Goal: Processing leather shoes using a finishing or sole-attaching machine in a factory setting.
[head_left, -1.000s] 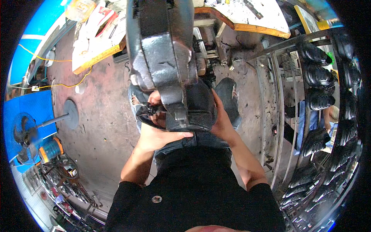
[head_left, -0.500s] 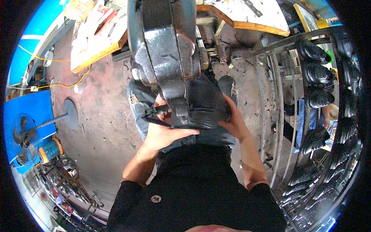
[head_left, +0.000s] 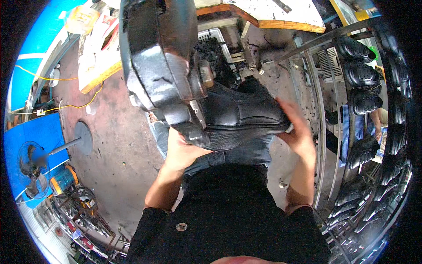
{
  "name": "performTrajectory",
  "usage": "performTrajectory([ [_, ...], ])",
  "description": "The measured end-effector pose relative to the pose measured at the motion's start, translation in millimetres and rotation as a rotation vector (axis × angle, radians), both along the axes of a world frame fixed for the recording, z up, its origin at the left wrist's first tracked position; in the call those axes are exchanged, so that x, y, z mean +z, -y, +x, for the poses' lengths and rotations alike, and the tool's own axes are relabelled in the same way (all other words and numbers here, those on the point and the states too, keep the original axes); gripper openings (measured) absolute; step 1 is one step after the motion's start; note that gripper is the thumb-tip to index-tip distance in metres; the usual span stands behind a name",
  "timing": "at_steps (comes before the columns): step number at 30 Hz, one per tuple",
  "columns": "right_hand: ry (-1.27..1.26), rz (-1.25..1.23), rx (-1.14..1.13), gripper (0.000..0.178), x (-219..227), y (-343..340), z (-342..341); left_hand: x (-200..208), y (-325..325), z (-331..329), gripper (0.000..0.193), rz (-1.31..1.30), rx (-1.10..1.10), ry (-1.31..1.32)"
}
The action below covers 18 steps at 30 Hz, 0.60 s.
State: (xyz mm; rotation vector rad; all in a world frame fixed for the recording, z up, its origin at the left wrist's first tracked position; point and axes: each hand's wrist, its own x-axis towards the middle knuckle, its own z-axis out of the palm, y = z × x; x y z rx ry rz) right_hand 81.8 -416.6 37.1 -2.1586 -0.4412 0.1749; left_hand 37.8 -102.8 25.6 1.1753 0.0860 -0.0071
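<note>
Holding black leather shoe (head_left: 239,115) against dark grey metal machine head (head_left: 160,66), long axis running left-right across body. Left hand (head_left: 182,152) wrapped under shoe end nearest machine head, fingers closed on it. Right hand (head_left: 299,132) gripping far end, away from machine head, palm cupping. Left hand nearer machine head. Rack of black shoes (head_left: 362,79) standing well right of machine head.
</note>
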Motion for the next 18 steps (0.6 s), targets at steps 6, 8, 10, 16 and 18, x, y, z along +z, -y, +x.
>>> performTrajectory([
  [6, 0.281, -0.070, -0.039, 0.111, 71, 35, 19, -1, 6, -10, 0.101, -0.392, -0.050, -0.270],
  [8, 0.338, 0.002, -0.023, 0.118, 91, 37, 17, -9, 2, -17, 0.102, -0.492, -0.069, -0.313],
  [10, 0.332, 0.293, -0.074, 0.126, 92, 37, 5, -27, 12, -16, 0.095, -0.724, -0.074, -0.147],
  [16, -0.014, 0.093, -0.331, 0.082, 54, 58, -62, -52, 15, 0, 0.049, -0.161, -0.210, -0.212],
  [18, -0.118, 0.140, -0.473, 0.072, 72, 74, -114, -37, 21, 21, 0.040, 0.219, -0.381, -0.136],
])
